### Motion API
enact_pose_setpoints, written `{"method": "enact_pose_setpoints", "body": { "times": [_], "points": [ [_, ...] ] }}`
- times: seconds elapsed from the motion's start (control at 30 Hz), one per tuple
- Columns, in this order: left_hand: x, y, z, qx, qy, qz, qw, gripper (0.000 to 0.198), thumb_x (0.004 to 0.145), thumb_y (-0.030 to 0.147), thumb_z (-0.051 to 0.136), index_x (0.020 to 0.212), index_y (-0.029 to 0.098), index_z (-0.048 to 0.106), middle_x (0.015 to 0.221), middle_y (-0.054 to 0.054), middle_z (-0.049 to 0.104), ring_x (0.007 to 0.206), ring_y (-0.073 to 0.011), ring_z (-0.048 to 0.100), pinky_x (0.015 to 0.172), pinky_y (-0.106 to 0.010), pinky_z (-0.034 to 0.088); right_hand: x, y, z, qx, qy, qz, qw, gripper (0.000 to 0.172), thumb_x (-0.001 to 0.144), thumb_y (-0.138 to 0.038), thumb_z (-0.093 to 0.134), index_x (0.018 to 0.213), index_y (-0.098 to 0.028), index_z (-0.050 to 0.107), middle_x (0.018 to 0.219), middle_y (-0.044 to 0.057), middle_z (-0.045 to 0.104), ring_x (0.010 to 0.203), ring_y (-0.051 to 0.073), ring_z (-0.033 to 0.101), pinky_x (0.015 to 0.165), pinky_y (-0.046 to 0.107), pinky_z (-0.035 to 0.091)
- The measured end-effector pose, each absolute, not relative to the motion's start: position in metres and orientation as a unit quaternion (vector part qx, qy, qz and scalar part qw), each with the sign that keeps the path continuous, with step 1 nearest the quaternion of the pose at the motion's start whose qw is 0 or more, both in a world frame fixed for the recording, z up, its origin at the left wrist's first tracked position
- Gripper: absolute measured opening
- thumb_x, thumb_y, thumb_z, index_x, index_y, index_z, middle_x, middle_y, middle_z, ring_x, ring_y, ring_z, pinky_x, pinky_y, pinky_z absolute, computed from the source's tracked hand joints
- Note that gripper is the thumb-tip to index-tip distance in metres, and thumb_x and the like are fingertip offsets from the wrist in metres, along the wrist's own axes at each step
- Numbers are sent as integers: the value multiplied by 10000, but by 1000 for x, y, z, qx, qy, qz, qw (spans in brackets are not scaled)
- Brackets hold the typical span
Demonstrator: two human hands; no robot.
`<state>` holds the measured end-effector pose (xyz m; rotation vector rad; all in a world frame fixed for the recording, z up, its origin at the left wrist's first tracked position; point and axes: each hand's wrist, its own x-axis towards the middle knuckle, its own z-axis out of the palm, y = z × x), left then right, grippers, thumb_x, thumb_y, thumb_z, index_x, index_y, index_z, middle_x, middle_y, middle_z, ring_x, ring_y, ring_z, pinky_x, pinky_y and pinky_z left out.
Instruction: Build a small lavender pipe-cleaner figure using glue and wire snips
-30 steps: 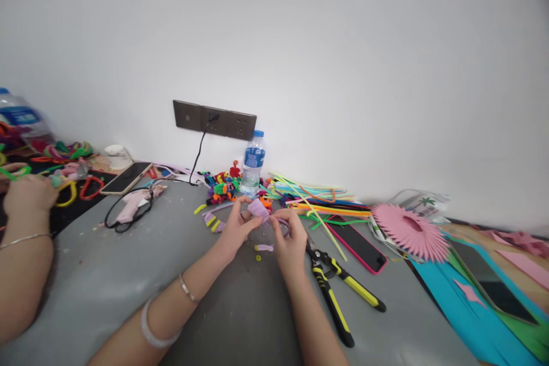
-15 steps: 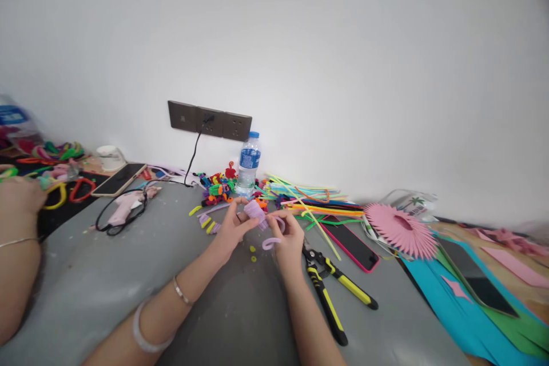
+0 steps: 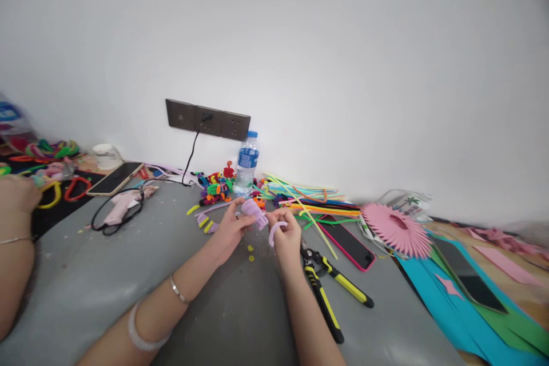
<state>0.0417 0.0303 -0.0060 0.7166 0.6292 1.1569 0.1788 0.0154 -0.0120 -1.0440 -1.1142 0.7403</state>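
My left hand (image 3: 229,230) is closed around a coiled lilac pipe-cleaner piece (image 3: 251,209), held just above the grey table (image 3: 86,274). My right hand (image 3: 286,235) pinches the loose end of the same lilac pipe cleaner, which curls into a loop (image 3: 275,227) below its fingers. Small yellow bits (image 3: 250,252) lie on the table under my hands. Short lilac and yellow pieces (image 3: 203,221) lie to the left of my left hand.
Yellow-handled pliers (image 3: 326,291) lie right of my right wrist, beside a pink-edged phone (image 3: 347,243). Straight pipe cleaners (image 3: 313,197), a water bottle (image 3: 246,163), a pink paper fan (image 3: 394,229) and a glue gun (image 3: 118,209) sit behind. Another person's arm (image 3: 12,240) reaches in at the left.
My right hand has pulled the lilac strand's free end up off the table and curled it into a loop. The view has shifted slightly, and the other person's hand has slid left.
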Motion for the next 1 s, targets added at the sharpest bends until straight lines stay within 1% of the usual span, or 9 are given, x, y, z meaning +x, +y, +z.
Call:
{"method": "enact_pose_setpoints", "body": {
  "times": [0.13,0.23,0.33,0.47,0.53,0.7,0.83,0.93,1.0],
  "points": [
    [42,30,-4,294,292,508,756,492,649,218,822,1044,255,532,897,23,686,777,-127,643,655,-230,434,174,14,-11,-467,-496,323,657,220,800,-352,633,703,-217,488,530,-75,460,428,92,387,418,212,295],
    [42,29,0,263,300,499,769,482,629,229,825,1025,254,551,880,22,690,753,-128,638,650,-235,439,172,14,-14,-456,-505,334,652,195,822,-356,597,732,-218,492,542,-76,447,441,97,382,429,215,306],
    [42,27,5,243,302,496,777,466,613,234,830,995,252,563,866,19,693,769,-138,639,664,-242,448,171,14,-19,-447,-527,329,644,141,832,-307,572,752,-212,506,585,-69,446,488,105,395,465,220,320],
    [42,27,8,236,307,499,775,451,613,240,829,977,235,562,916,-7,710,802,-146,646,684,-248,453,168,14,-25,-460,-557,301,623,138,836,-266,557,730,-214,487,599,-77,401,495,103,351,481,225,302],
    [42,27,8,234,307,510,769,445,612,232,827,968,231,559,900,-4,703,789,-141,642,684,-246,452,167,13,-25,-465,-572,292,609,132,849,-278,550,747,-207,504,605,-72,420,495,102,355,484,226,304],
    [43,28,9,227,311,535,752,465,601,212,830,966,235,542,869,12,683,761,-138,637,689,-255,457,165,14,-23,-467,-599,299,577,154,897,-319,522,843,-183,571,644,-36,527,532,111,434,512,229,359],
    [44,28,6,234,305,557,736,498,591,221,842,956,240,504,858,19,675,788,-145,644,716,-260,461,164,18,-25,-463,-598,295,584,114,813,-292,591,863,-189,590,608,-55,514,488,99,430,469,213,345],
    [45,29,4,253,295,577,719,501,609,231,840,965,235,489,859,15,674,805,-150,642,690,-248,452,162,21,-27,-458,-600,281,593,168,733,-287,649,864,-203,585,571,-67,525,443,94,417,427,204,338],
    [45,29,2,262,293,586,709,510,622,229,837,988,233,483,862,13,676,810,-149,643,690,-244,452,162,21,-28,-459,-598,275,597,192,727,-283,666,881,-204,584,579,-58,557,447,99,442,429,206,357]
  ]
}}
